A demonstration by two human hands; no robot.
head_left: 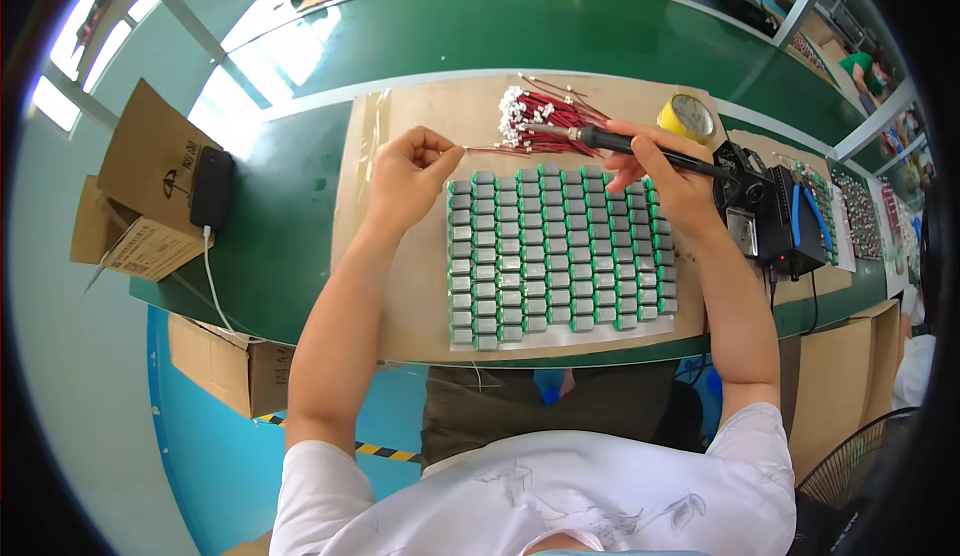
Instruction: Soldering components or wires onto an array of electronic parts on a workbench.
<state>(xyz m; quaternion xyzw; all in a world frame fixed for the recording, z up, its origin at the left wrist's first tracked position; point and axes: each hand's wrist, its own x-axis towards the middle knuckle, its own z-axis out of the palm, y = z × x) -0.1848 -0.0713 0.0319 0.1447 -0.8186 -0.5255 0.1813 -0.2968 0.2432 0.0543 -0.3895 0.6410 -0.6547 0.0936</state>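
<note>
My left hand (408, 181) is closed in a pinch on the end of a thin red wire (484, 148), which runs right toward a bundle. That bundle of red wires with white connectors (565, 121) lies at the far middle of the cardboard-covered table. A black-handled soldering iron (620, 144) is gripped in my right hand (675, 184), its metal tip pointing left over the bundle. Between my forearms, a block of grey rectangular parts with green edges (553, 266) stands in close rows on a white sheet. My right fingers hover near its far right corner.
Right of the block stands a black soldering station (795, 246) with blue-handled pliers (818, 218) on it. A roll of yellow tape (686, 116) sits at the far right. On the left are an open cardboard box (150, 196) and a black device with a white cable (211, 188).
</note>
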